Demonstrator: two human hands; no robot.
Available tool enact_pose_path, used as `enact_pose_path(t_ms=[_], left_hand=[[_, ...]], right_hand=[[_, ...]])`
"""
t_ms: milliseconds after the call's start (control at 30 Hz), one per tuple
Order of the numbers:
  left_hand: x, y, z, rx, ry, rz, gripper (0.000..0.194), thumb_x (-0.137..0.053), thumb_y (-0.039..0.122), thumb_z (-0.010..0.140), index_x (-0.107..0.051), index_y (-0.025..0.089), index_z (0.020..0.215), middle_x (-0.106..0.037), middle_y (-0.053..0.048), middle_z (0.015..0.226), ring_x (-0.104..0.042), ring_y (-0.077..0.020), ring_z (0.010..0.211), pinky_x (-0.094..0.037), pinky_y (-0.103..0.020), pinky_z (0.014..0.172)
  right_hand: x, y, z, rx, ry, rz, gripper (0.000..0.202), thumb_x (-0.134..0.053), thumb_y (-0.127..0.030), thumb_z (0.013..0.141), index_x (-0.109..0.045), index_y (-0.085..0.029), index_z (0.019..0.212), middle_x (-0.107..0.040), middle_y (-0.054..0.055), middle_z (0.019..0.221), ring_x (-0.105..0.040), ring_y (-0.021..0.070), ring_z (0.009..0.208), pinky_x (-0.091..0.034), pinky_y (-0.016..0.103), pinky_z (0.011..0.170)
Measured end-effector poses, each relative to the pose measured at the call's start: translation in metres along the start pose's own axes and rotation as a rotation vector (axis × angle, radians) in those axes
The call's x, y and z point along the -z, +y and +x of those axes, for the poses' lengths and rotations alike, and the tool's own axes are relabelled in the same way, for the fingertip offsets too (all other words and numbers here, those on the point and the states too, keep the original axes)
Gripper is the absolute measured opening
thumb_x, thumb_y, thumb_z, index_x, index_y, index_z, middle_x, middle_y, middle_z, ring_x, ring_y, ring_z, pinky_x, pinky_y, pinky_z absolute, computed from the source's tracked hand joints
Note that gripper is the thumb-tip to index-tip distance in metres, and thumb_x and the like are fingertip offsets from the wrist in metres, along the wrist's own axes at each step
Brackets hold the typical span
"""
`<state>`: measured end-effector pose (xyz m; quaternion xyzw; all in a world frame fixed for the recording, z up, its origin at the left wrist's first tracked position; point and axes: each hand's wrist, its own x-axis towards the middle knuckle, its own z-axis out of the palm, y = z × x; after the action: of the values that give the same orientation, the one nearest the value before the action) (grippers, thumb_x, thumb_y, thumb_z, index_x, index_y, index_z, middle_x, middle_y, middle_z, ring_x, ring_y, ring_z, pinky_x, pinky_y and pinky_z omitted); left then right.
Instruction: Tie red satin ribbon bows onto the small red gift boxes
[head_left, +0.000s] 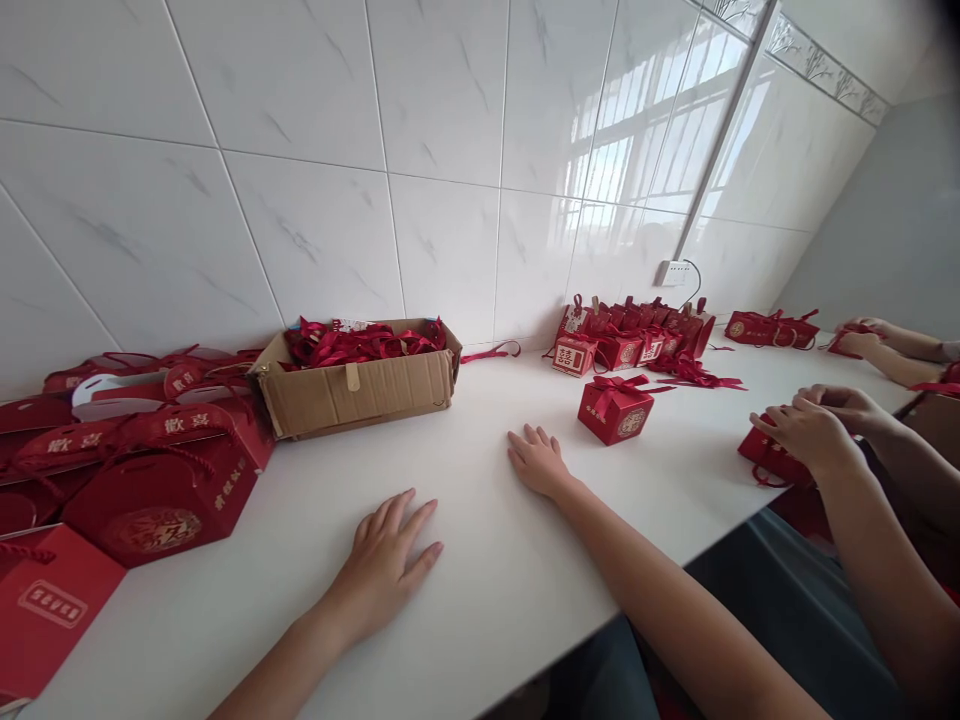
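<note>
My left hand (390, 555) lies palm down on the white table (450, 620), its fingers spread and nothing in it. Farther right, my right hand (538, 460) rests flat on the tabletop with fingers apart, also holding nothing. A small red gift box (615, 410) with a ribbon bow on top and a gold round print stands just right of my right hand, not touching it. Ahead of both hands sits an open cardboard box (360, 400) full of loose red ribbons (360, 345).
Larger red gift boxes (165, 500) with rope handles crowd the left side. Small red boxes (630, 335) and loose ribbons (694, 372) sit by the tiled wall. At right, a co-worker's hands (817, 430) hold a red box (772, 455); another person's hands (870, 335) are beyond.
</note>
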<state>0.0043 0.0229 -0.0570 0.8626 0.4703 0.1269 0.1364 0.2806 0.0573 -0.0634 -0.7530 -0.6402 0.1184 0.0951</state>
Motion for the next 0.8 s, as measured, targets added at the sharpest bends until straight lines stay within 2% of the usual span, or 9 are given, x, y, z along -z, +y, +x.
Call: enact_pose_path(t_ms=[133, 333, 433, 500, 600, 667, 733, 800], left_hand=[[0.003, 0.004, -0.002, 0.016, -0.025, -0.011, 0.056, -0.036, 0.056, 0.087, -0.045, 0.029, 0.135, -0.035, -0.01, 0.147, -0.029, -0.0347, 0.134, -0.031, -0.053, 0.104], [0.001, 0.002, -0.002, 0.008, 0.003, -0.018, 0.054, -0.036, 0.056, 0.087, -0.046, 0.03, 0.134, -0.037, -0.01, 0.146, -0.031, -0.035, 0.133, -0.033, -0.053, 0.101], [-0.001, 0.001, 0.0, 0.01, -0.006, -0.015, 0.055, -0.036, 0.056, 0.087, -0.045, 0.03, 0.135, -0.036, -0.009, 0.146, -0.029, -0.0344, 0.134, -0.031, -0.053, 0.103], [-0.002, 0.0, 0.0, 0.011, -0.003, -0.017, 0.055, -0.036, 0.056, 0.087, -0.046, 0.031, 0.135, -0.036, -0.009, 0.146, -0.029, -0.0341, 0.134, -0.03, -0.053, 0.104], [-0.002, 0.001, 0.001, 0.01, -0.002, -0.018, 0.055, -0.037, 0.056, 0.087, -0.046, 0.031, 0.134, -0.036, -0.009, 0.146, -0.029, -0.0342, 0.134, -0.029, -0.054, 0.104], [-0.002, 0.001, 0.001, 0.011, -0.01, -0.017, 0.055, -0.037, 0.056, 0.086, -0.046, 0.031, 0.135, -0.036, -0.009, 0.146, -0.029, -0.0343, 0.134, -0.029, -0.054, 0.105], [-0.002, 0.002, 0.002, 0.019, -0.023, -0.016, 0.056, -0.037, 0.056, 0.086, -0.045, 0.03, 0.135, -0.035, -0.009, 0.147, -0.028, -0.0344, 0.134, -0.029, -0.054, 0.104], [-0.002, 0.002, 0.002, 0.03, -0.041, -0.01, 0.057, -0.035, 0.057, 0.087, -0.044, 0.03, 0.136, -0.033, -0.009, 0.148, -0.026, -0.0341, 0.135, -0.028, -0.053, 0.105]], right_hand=[[0.0, 0.0, -0.001, 0.0, 0.008, 0.0, 0.051, -0.021, -0.039, 0.096, -0.029, -0.022, 0.144, -0.018, 0.012, 0.153, -0.009, 0.0303, 0.141, -0.009, 0.048, 0.109], [0.001, 0.0, -0.001, 0.008, 0.02, 0.005, 0.05, -0.022, -0.038, 0.096, -0.032, -0.022, 0.143, -0.019, 0.012, 0.153, -0.012, 0.0301, 0.141, -0.011, 0.048, 0.109], [0.002, -0.003, -0.004, 0.001, 0.047, 0.008, 0.05, -0.026, -0.038, 0.095, -0.035, -0.024, 0.141, -0.024, 0.011, 0.152, -0.015, 0.029, 0.14, -0.014, 0.047, 0.108], [0.004, -0.003, -0.006, -0.016, 0.082, 0.014, 0.048, -0.03, -0.039, 0.093, -0.041, -0.025, 0.138, -0.031, 0.009, 0.149, -0.023, 0.0266, 0.138, -0.02, 0.043, 0.107], [0.011, 0.003, -0.007, -0.123, 0.153, 0.024, 0.044, -0.032, -0.037, 0.092, -0.054, -0.023, 0.127, -0.047, 0.011, 0.135, -0.043, 0.0244, 0.124, -0.031, 0.037, 0.1], [0.018, 0.015, -0.004, -0.252, 0.179, 0.028, 0.043, -0.031, -0.034, 0.091, -0.06, -0.019, 0.119, -0.057, 0.014, 0.122, -0.054, 0.026, 0.111, -0.036, 0.039, 0.093], [0.024, 0.032, 0.001, -0.398, 0.196, 0.022, 0.045, -0.032, -0.034, 0.09, -0.06, -0.013, 0.118, -0.059, 0.019, 0.117, -0.054, 0.0308, 0.109, -0.035, 0.044, 0.093], [0.027, 0.05, 0.007, -0.528, 0.23, 0.011, 0.055, -0.029, -0.039, 0.091, -0.048, -0.006, 0.132, -0.048, 0.026, 0.13, -0.041, 0.0382, 0.123, -0.025, 0.052, 0.099]])
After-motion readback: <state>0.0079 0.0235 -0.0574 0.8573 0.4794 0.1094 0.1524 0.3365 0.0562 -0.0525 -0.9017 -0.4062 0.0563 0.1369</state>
